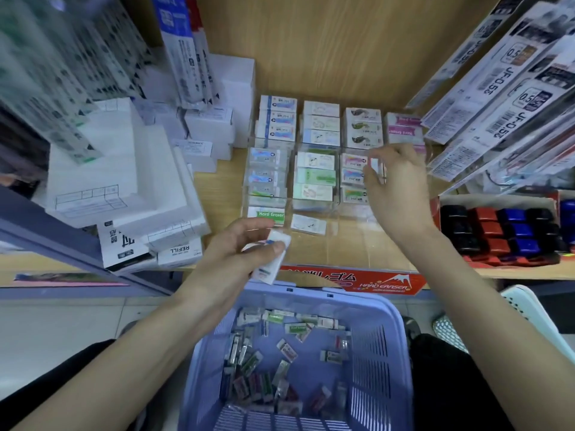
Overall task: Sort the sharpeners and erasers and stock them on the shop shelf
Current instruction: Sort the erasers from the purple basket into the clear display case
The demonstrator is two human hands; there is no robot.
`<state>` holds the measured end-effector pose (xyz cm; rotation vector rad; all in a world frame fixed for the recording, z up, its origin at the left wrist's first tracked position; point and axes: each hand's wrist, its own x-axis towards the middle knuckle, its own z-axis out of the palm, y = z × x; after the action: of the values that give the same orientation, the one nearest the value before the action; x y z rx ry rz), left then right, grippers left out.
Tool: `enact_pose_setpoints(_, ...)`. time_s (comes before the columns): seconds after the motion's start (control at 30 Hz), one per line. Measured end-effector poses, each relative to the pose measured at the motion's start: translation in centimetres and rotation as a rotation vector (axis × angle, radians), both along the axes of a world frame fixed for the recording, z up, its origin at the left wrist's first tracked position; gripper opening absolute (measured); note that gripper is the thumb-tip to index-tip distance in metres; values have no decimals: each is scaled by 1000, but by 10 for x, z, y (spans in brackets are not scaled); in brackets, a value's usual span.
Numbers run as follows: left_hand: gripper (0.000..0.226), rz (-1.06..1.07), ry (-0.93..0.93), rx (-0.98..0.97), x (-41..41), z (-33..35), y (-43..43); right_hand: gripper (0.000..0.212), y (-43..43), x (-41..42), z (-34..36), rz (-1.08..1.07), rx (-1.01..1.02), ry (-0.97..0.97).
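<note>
Shelf: a wooden shop shelf (pixel 311 57) was seen from above, with a clear divided tray (pixel 357 231) set in the middle of it.
Tray contents: wrapped erasers (pixel 315 175) were lined up in columns inside the tray; the front compartments on the right looked bare.
Left hand: the left hand (pixel 242 253) was held over the shelf's front edge, closed around a small stack of white erasers (pixel 273 259), pinched between thumb and fingers.
Right hand: the right hand (pixel 395 185) was reached over the tray's right side; a single small eraser (pixel 375 166) was gripped between thumb and fingertips, just beside the third column.
Basket: a lilac plastic basket (pixel 382 353) was placed below the shelf, between the forearms; many loose wrapped erasers (pixel 280 368) were scattered on its floor.
Left of tray: white boxes (pixel 124 181) were stacked in piles.
Right of tray: a red carton of black, red and blue items (pixel 504 231) was set on the shelf; what they were could not be told.
Shelf front: a red label strip (pixel 357 279) with printed lettering was fixed below the tray.
</note>
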<state>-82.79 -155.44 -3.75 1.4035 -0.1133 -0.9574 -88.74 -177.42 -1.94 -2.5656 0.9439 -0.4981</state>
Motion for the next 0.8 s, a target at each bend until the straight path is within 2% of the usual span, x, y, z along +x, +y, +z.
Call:
enact_pose_setpoints(0.07,33,22,14,22,2,-1,0,18,39,-17,13,156,320,-51)
enact_pose_setpoints(0.17,38,-13,8,8,1,1,1,23,94,-40,20,362,750,40)
enact_pose_setpoints(0.3,37,49,51,-76,-2,2,1,42,113,-49,16,220,897,-74)
enact_pose_setpoints(0.37,40,84,73,-91,-3,0,0,43,121,-50,12,210,861,-62)
enact_pose_setpoints(0.57,36,67,47,-87,-8,-2,-1,42,129,-54,-15,336,178,17)
enact_pose_setpoints(0.63,36,58,18,-109,-4,1,0,43,126,-55,-16,384,122,-22)
enact_pose_setpoints(0.67,37,50,12,-128,-2,2,1,38,124,-54,-13,390,212,-71)
enact_pose_setpoints(0.7,39,42,19,-150,-1,4,1,31,123,-54,-7,372,409,-138)
enact_pose_setpoints(0.73,41,39,32,-163,0,6,1,26,120,-53,-1,331,682,-228)
enact_pose_setpoints(0.8,41,27,32,-167,1,8,3,30,114,-51,10,200,1174,-398)
